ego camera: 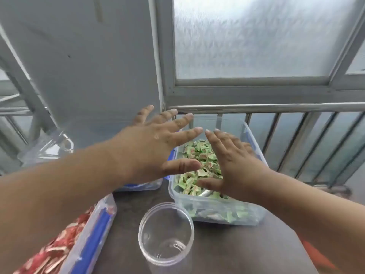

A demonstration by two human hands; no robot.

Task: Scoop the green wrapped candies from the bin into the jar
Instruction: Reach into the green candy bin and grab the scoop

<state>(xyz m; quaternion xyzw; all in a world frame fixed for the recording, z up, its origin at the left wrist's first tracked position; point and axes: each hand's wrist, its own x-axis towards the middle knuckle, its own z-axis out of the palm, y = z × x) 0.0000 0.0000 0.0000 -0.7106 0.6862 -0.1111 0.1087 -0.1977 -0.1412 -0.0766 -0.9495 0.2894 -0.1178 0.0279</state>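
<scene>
We see both hands out over the clear bin (245, 214), which sits toward the table's (227, 250) far right edge, by the railing (276, 107). Left hand (152, 147) is spread flat, fingers apart, holding nothing, above the bin's left rim. Right hand (235, 167) is also splayed, palm down, empty, low over the green wrapped candies (197, 165) that fill the bin; whether it touches them we can't tell. A silvery obj. (205, 193) pokes out of the candies under the right thumb, too hidden to name. The empty clear jar (166, 234) stands upright w/o lid near the table's front, just beside the bin's near left corner. A 2nd bin w/ red candies (59, 252) sits at the left edge.
</scene>
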